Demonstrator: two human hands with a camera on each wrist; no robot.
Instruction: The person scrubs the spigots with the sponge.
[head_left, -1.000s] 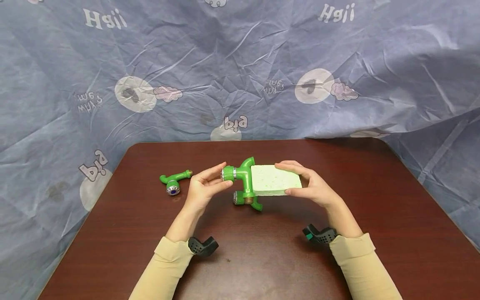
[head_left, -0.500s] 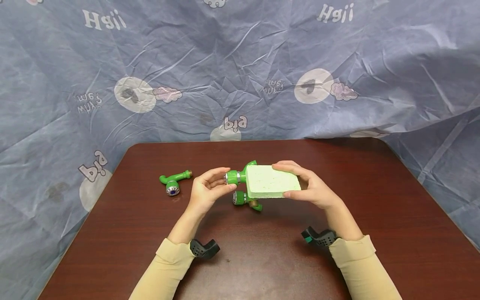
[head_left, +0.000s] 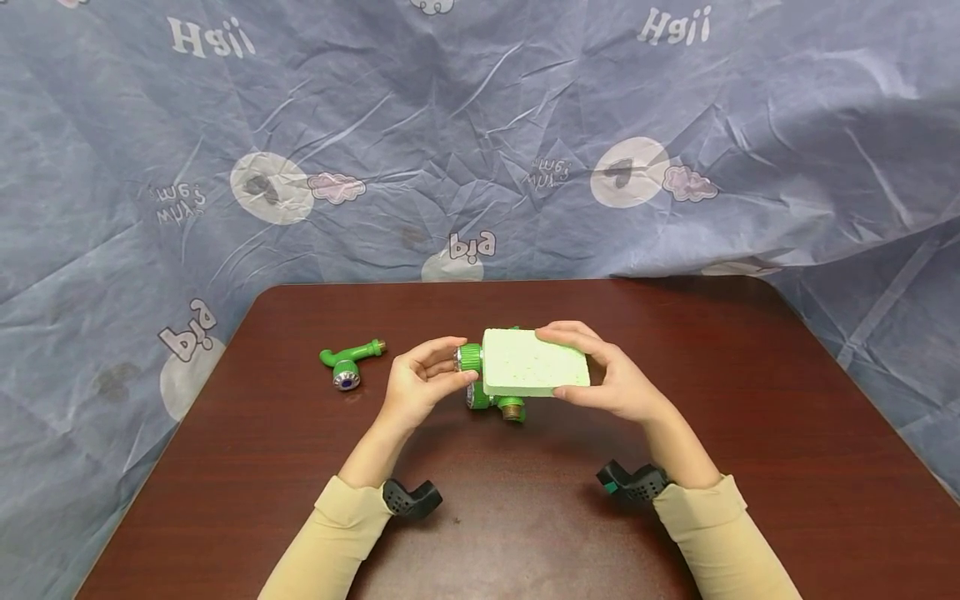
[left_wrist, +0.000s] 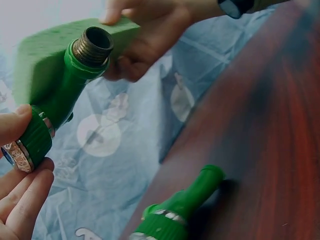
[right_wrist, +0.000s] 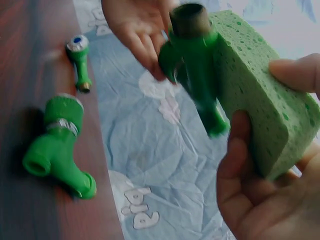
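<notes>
My left hand (head_left: 420,379) pinches the ribbed knob of a green faucet (head_left: 470,357) between thumb and fingers, above the table. My right hand (head_left: 618,375) grips a pale green sponge (head_left: 536,364) by its right end. In the head view the sponge covers most of the faucet's body. The left wrist view shows the faucet's brass threaded end (left_wrist: 92,47) pointing up toward that camera, with the sponge (left_wrist: 42,57) against the body's far side. From the right wrist, the sponge's porous face (right_wrist: 272,85) lies along the faucet (right_wrist: 200,70).
A second green faucet (head_left: 512,408) lies on the table just below the held one, partly hidden. To the left lies a third green faucet (head_left: 348,367). The dark red-brown table (head_left: 510,517) ends at a printed blue-grey cloth (head_left: 390,125) behind.
My right hand has moved the sponge leftward across the faucet, whose body is now mostly covered in the head view. My left hand and the faucet have shifted slightly right and down.
</notes>
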